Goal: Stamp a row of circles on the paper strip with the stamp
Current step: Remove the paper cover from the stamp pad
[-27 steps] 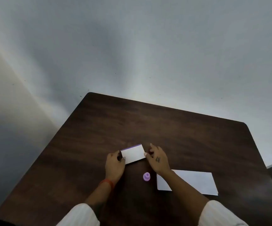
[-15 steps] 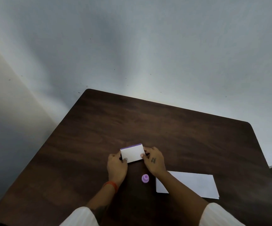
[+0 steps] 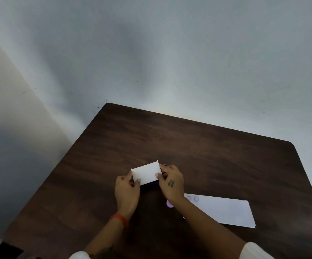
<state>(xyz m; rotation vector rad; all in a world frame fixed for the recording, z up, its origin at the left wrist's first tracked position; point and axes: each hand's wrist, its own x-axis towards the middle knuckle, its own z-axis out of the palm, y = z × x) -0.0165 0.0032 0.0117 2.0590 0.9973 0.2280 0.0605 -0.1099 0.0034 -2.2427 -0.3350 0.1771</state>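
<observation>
Both hands hold a small white flat box, probably the ink pad (image 3: 145, 173), by its short ends, just above the dark table (image 3: 207, 150). My left hand (image 3: 127, 191) pinches its left end and my right hand (image 3: 171, 184) its right end. The white top looks raised, with a dark purple part (image 3: 150, 184) showing under its near edge. The small purple stamp (image 3: 169, 203) stands on the table, partly hidden behind my right wrist. The white paper strip (image 3: 224, 212) lies to the right, with two faint stamped circles (image 3: 192, 198) near its left end.
The table's far edge meets a pale wall (image 3: 170, 62). Its left edge drops off to a grey floor (image 3: 20, 156). An orange band (image 3: 119, 218) sits on my left wrist.
The white top of the box has tilted up toward me and the purple far edge no longer shows. My right hand has closed in on the box's right end.
</observation>
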